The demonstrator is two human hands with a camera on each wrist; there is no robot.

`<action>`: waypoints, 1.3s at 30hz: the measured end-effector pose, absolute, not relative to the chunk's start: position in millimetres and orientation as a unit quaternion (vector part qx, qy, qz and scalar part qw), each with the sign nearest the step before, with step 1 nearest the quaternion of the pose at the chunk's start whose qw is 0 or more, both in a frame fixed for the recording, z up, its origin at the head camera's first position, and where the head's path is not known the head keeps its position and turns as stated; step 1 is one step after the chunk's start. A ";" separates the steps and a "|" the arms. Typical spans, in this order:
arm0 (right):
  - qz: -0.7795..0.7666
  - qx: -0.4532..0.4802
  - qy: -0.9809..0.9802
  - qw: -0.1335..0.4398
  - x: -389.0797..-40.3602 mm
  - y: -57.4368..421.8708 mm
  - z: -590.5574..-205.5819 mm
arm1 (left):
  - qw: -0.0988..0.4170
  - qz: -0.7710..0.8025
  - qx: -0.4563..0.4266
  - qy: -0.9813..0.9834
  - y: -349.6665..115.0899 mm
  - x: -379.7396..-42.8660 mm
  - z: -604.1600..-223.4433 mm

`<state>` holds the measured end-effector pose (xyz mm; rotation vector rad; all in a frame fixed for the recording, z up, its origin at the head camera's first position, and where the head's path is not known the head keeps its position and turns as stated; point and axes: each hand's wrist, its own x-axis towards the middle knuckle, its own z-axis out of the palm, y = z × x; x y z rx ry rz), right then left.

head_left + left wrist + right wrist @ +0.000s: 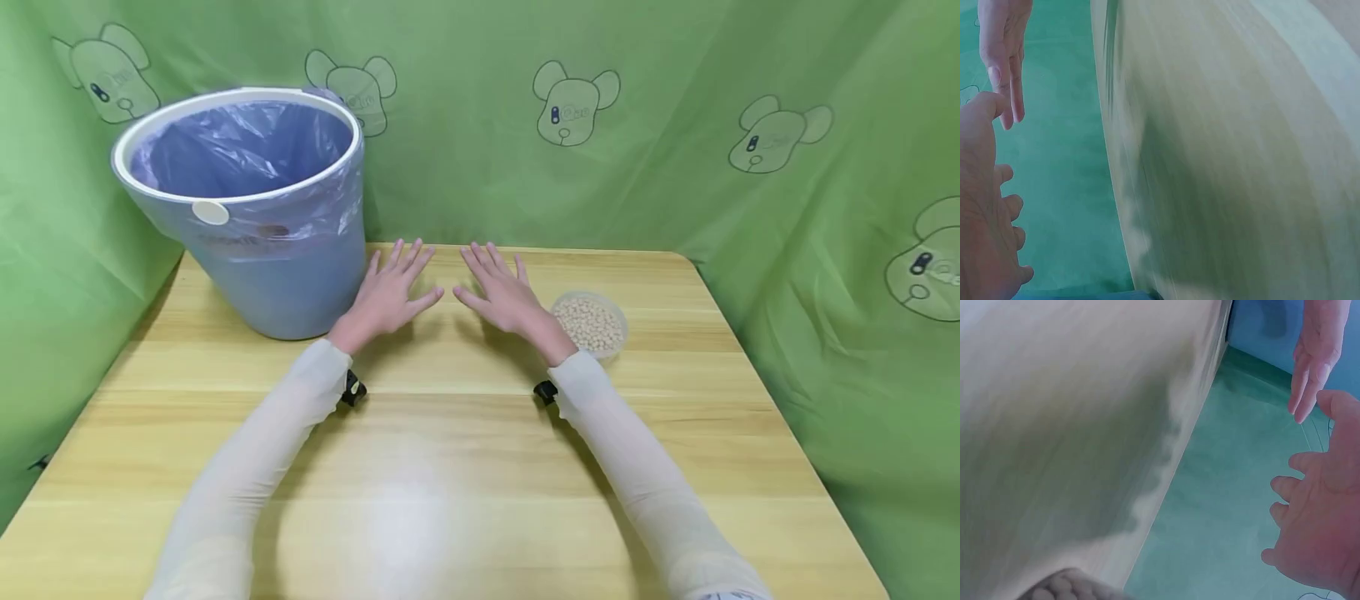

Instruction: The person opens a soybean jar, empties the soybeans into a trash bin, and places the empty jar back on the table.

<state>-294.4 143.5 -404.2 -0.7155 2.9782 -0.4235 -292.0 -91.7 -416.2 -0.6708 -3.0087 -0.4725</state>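
My left hand (386,296) is held over the far part of the table with fingers spread, palm down, holding nothing. Close to its left stands a blue bin (292,283) with a white rim and a clear plastic liner. My right hand (504,293) mirrors it, fingers extended and thumb pointing toward the left thumb, with a gap between the two. Just right of the right wrist sits a round clear bowl (618,340) full of pale beans (588,323). Both wrist views show a hand above the wood, its shadow cast below; the beans peek in at the bottom of the right wrist view.
The wooden table (450,467) ends at a back edge just beyond the fingertips. Green cloth (465,125) printed with cartoon mouse-like heads hangs behind and along both sides. A black strap mount (352,388) sits under the left wrist, another (546,392) under the right.
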 end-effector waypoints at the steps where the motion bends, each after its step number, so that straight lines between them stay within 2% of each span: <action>1: -0.138 -0.230 0.963 0.025 -293.9 145.6 -404.9 | 0.011 -0.152 -0.216 -0.964 -90.6 -291.9 -417.4; 12: -0.142 -0.237 0.961 0.029 -293.1 173.0 -388.6 | 0.012 -0.170 -0.235 -0.957 -74.1 -294.4 -419.6; 21: -0.192 -0.247 0.948 0.050 -293.6 222.1 -368.1 | 0.002 -0.231 -0.257 -0.938 -47.8 -291.8 -417.2; 33: -0.306 -0.212 0.918 0.135 -294.2 321.7 -366.1 | 0.007 -0.305 -0.304 -0.902 24.6 -281.6 -427.7; 39: -0.317 -0.239 0.901 0.175 -289.2 347.5 -379.3 | -0.019 -0.350 -0.318 -0.881 60.9 -270.6 -432.0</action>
